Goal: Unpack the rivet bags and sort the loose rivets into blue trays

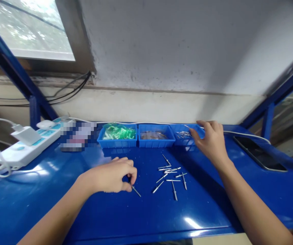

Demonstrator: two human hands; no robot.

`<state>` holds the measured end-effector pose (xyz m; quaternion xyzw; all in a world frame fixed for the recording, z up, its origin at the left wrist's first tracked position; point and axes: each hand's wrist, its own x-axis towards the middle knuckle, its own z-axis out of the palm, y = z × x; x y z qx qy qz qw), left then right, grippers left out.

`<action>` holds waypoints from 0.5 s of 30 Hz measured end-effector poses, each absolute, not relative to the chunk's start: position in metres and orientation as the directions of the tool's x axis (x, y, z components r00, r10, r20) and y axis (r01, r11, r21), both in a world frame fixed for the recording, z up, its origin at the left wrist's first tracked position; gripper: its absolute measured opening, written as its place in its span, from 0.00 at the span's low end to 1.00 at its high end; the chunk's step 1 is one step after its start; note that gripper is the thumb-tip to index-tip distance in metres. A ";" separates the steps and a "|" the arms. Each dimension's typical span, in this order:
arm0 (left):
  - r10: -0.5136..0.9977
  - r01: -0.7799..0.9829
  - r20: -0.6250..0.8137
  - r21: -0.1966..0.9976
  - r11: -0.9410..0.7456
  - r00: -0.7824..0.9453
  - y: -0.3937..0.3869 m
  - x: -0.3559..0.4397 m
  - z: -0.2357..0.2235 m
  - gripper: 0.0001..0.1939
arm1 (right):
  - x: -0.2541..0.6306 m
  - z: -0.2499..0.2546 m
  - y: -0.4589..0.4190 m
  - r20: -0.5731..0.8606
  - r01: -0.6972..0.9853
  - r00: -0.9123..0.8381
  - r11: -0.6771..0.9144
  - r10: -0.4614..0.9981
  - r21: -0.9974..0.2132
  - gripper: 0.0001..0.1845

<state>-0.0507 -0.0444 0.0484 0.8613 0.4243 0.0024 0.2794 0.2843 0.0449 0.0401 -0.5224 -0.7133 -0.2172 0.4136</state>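
My left hand (116, 178) rests on the blue table (46, 197), fingers pinched on a metal pin (135, 190) whose tip touches the tabletop. Several loose metal pins (170, 175) lie scattered just right of it. My right hand (210, 139) reaches to the right blue bin (184, 141), which holds more metal pins; its fingers curl over the bin's right rim, and a thin pin seems to stick out near the fingertips. The middle blue bin (156, 140) holds brownish parts. The left blue bin (117, 141) holds green plastic parts.
A white power strip (26, 144) with a plugged charger and white cables lies at the left. A dark phone (260, 153) lies at the right, with a white cable behind the bins. A blurred patch sits beside the left bin. Blue frame posts stand at both sides.
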 end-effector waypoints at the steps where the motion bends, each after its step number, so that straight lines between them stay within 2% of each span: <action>1: 0.731 0.722 -0.220 0.484 -0.493 0.646 -0.045 -0.048 0.047 0.02 | 0.288 0.037 0.049 0.808 0.939 -0.084 0.318 0.584 -0.132 0.18; 3: 0.746 0.716 -0.174 0.481 -0.506 0.643 -0.045 -0.042 0.046 0.06 | 0.285 0.033 0.049 0.778 0.929 -0.096 0.337 0.621 -0.154 0.17; 5: 0.792 0.731 -0.096 0.463 -0.501 0.603 -0.045 -0.036 0.046 0.07 | 0.267 0.032 0.040 0.735 0.870 -0.189 0.457 0.652 -0.182 0.14; 7: 0.841 0.752 -0.010 0.453 -0.479 0.541 -0.044 -0.030 0.047 0.06 | 0.242 0.033 0.024 0.669 0.754 -0.358 0.624 0.652 -0.205 0.12; 10: 0.877 0.757 0.085 0.470 -0.454 0.473 -0.043 -0.022 0.045 0.06 | 0.209 0.031 -0.002 0.549 0.535 -0.646 0.827 0.531 -0.170 0.13; 12: 0.877 0.749 0.118 0.477 -0.461 0.465 -0.043 -0.018 0.041 0.07 | 0.197 0.027 -0.013 0.504 0.464 -0.730 0.877 0.461 -0.129 0.11; 15: 0.866 0.727 0.136 0.490 -0.480 0.480 -0.043 -0.014 0.036 0.08 | 0.194 0.022 -0.017 0.489 0.461 -0.749 0.882 0.447 -0.100 0.09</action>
